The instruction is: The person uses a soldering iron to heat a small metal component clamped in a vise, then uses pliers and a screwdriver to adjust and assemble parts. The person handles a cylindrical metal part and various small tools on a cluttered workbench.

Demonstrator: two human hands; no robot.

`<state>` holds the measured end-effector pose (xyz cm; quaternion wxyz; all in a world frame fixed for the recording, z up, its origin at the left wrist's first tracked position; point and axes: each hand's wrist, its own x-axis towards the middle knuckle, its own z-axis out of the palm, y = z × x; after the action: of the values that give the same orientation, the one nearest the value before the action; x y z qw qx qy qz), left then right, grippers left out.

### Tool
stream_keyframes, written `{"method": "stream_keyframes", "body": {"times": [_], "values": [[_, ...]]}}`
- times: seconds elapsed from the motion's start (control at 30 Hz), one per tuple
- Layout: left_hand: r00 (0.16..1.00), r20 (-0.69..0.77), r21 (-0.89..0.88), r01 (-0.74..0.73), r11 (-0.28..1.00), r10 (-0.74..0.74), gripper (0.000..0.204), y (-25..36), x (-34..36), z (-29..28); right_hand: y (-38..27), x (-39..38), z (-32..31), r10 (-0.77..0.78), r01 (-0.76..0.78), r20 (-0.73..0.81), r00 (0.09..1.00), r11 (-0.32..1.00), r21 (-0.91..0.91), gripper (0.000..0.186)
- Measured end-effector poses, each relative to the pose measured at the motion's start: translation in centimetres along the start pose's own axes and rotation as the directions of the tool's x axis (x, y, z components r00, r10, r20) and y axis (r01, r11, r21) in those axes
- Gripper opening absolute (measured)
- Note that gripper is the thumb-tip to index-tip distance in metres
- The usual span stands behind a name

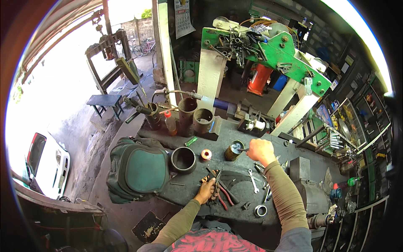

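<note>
My right hand (260,150) is closed in a fist around a short dark-handled tool (243,149). The tool's far end reaches into an open, dirty can (232,153) with pale stuff inside. To the left and nearer me, my left hand (205,191) is closed low over the bench. A thin pointed metal piece rises by its fingers, but what it grips is partly hidden. Red-handled pliers (226,198) lie just right of that hand. Beyond it stands a small round tub (206,155) with a reddish rim.
A green backpack (145,170) and a wide metal cylinder (183,160) stand left on the dark workbench (168,191). Wrenches (253,181) and a metal ring (260,210) lie right. Behind are upright tubes (187,115), a red-capped bottle (170,123) and a green press frame (273,52).
</note>
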<state>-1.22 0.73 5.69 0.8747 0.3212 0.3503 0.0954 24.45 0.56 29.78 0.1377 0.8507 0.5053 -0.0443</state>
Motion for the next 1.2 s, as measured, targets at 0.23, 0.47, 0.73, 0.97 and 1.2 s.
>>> {"method": "stream_keyframes", "body": {"times": [0.23,0.47,0.73,0.97,1.2], "values": [[1.000,0.024,-0.036,-0.009,0.999,0.010,0.047,-0.1,-0.1,-0.2,9.0,-5.1,-1.0,0.128,-0.197,0.160,0.979,0.804,0.562,0.049],[0.999,0.034,-0.005,-0.014,1.000,0.014,0.048,0.1,-0.2,-0.2,5.4,-9.5,9.7,0.208,-0.039,0.060,0.976,-0.101,0.994,0.032],[1.000,0.013,-0.009,-0.013,1.000,0.013,0.051,-0.3,0.1,-0.6,-10.0,-2.6,8.4,0.379,0.117,0.020,0.925,-0.334,0.935,0.030],[0.999,-0.034,-0.061,-0.030,0.998,0.028,0.054,-1.4,0.8,-1.1,-16.2,1.6,5.2,0.348,0.115,0.042,0.936,-0.417,0.902,0.032],[0.999,0.015,-0.248,-0.041,0.968,0.046,0.056,-0.5,-1.6,0.6,-18.6,1.5,2.4,0.372,0.159,0.051,0.927,-0.511,0.845,0.034]]}}
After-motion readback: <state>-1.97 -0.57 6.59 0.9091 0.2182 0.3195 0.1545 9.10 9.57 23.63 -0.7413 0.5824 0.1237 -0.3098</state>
